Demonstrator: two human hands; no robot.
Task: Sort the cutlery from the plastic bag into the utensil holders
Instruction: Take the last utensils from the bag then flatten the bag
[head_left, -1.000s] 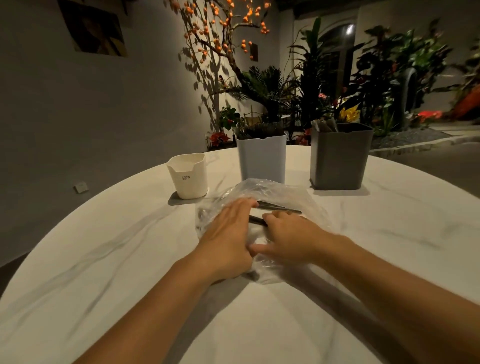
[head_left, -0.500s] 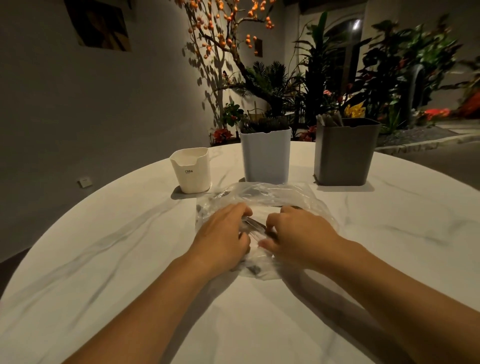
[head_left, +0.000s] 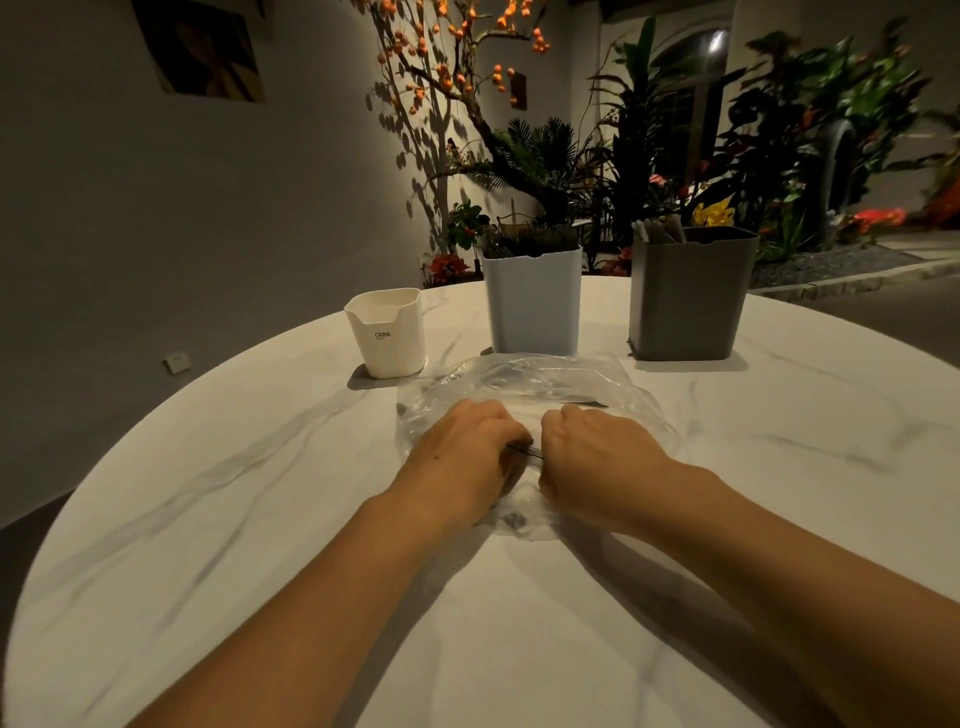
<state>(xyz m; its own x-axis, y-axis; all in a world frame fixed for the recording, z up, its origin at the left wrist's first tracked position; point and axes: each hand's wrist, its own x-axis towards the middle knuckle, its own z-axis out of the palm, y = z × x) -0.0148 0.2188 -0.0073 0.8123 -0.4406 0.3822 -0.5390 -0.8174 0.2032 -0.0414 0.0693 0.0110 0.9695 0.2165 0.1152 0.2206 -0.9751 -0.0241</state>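
We curl both hands on the bag lying on the worktop before three holders; left hand and right hand each keep a tight grip, pinching plastic. A dark utensil shows between them.

The fingertips of the left hand and the right hand are curled under and hidden from view, so what exactly is pinched cannot be told. Only a short dark sliver of cutlery is seen between the hands; its type cannot be made out. The near part of the bag is covered by both hands, and its contents are blurred by the creased plastic. The insides of the white holder, the blue holder and the grey holder are hidden by their walls. Both forearms are cut off by the lower edge.
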